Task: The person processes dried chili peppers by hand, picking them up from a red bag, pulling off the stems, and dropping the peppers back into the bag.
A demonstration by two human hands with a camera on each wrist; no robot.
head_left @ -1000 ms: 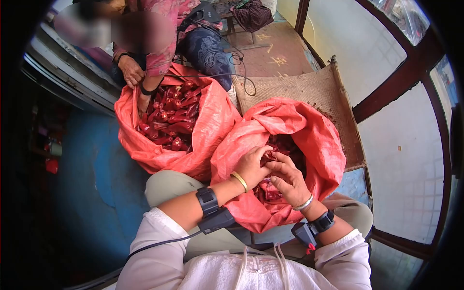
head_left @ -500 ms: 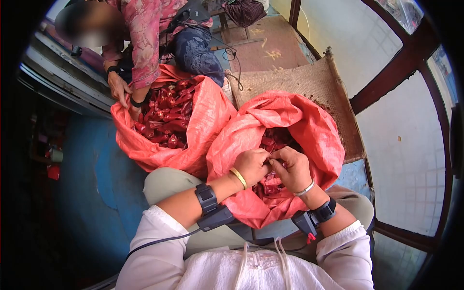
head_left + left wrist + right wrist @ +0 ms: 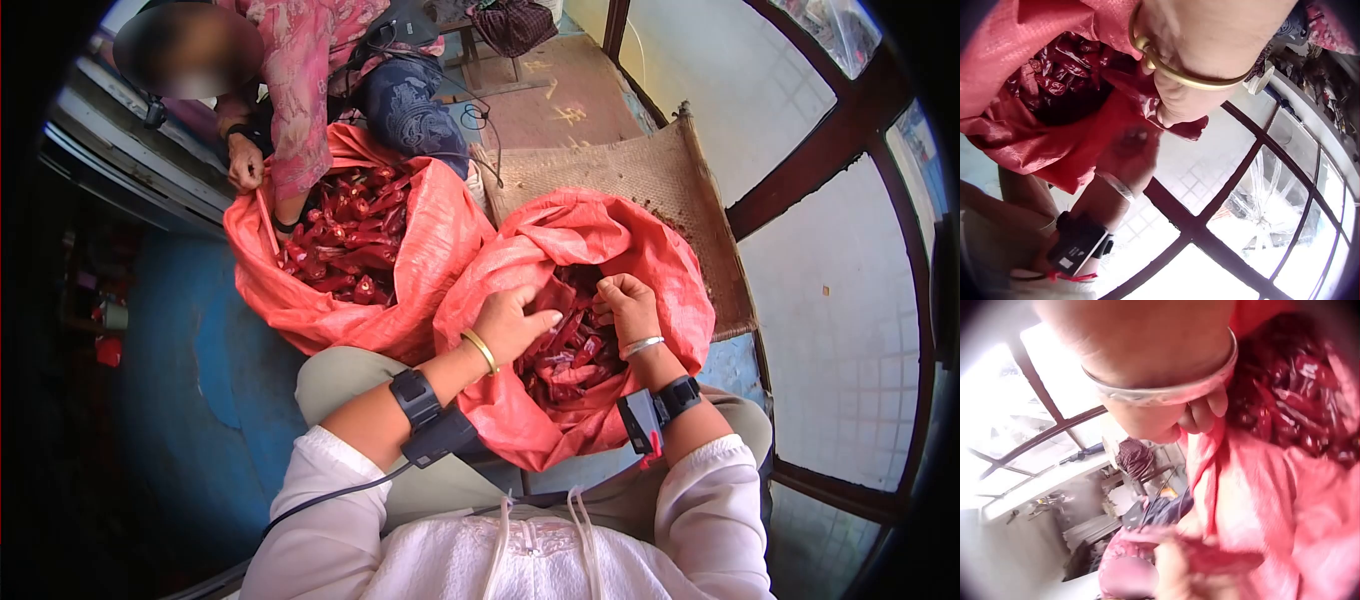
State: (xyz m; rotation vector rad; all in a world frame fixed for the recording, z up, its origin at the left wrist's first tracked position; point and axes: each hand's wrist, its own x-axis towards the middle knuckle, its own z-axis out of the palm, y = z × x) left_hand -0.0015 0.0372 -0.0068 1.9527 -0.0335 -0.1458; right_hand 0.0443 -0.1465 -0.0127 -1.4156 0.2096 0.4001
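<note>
In the head view, the left hand [image 3: 512,326], a gold bangle [image 3: 481,352] at its wrist, grips a dark red pepper [image 3: 552,297] over the left side of the near sack [image 3: 665,270], its thumb pointing right. The right hand [image 3: 630,312], with a silver bangle [image 3: 641,346], is over the right side of that opening, fingers bent and tips drawn together; whether they pinch anything, I cannot tell. Loose red peppers [image 3: 570,362] lie inside the sack below both hands. To the left and farther off, touching it, the far sack [image 3: 440,235] holds more peppers; a seated person in a pink patterned top [image 3: 298,110] has one hand [image 3: 245,162] at its rim and the other arm down in it. A woven mat [image 3: 600,180] lies beyond the near sack. In the left wrist view, the left hand's fingers curl round the pepper, whose broad end sticks out past them; the right hand is blurred just beside it. In the right wrist view, the right hand's fingers are curled inward, and the gripped pepper shows blurred below, left of the sack's contents.
</note>
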